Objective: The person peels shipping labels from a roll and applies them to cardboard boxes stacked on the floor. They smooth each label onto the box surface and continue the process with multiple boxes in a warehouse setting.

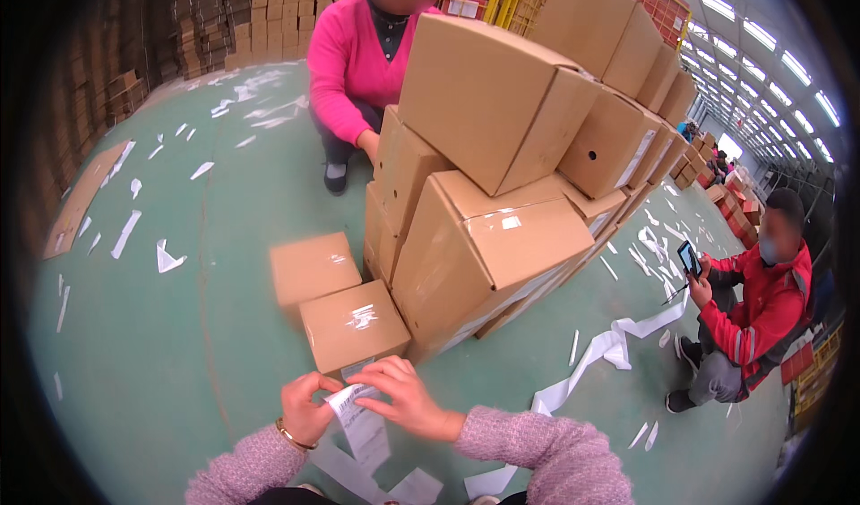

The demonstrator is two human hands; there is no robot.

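Note:
Between my two hands hangs a strip of printed white labels [363, 431] bearing a barcode and writing. My left hand [310, 407], with a bracelet at the wrist, pinches the strip's upper left edge. The fingers of my right hand [403, 397] grip its upper right edge. Just beyond my hands sits a small taped cardboard box [353, 324], with a white label partly visible on its near side. A second small box [314, 270] stands behind it. The strip's lower end trails down towards my feet, where more white paper lies.
Large stacked cardboard boxes [497, 102] rise ahead and to the right. A person in a pink sweater [342, 68] crouches behind them; another in a red jacket [759, 303] squats at right holding a phone [689, 259]. Paper scraps [126, 234] and a long paper ribbon [591, 354] litter the green floor.

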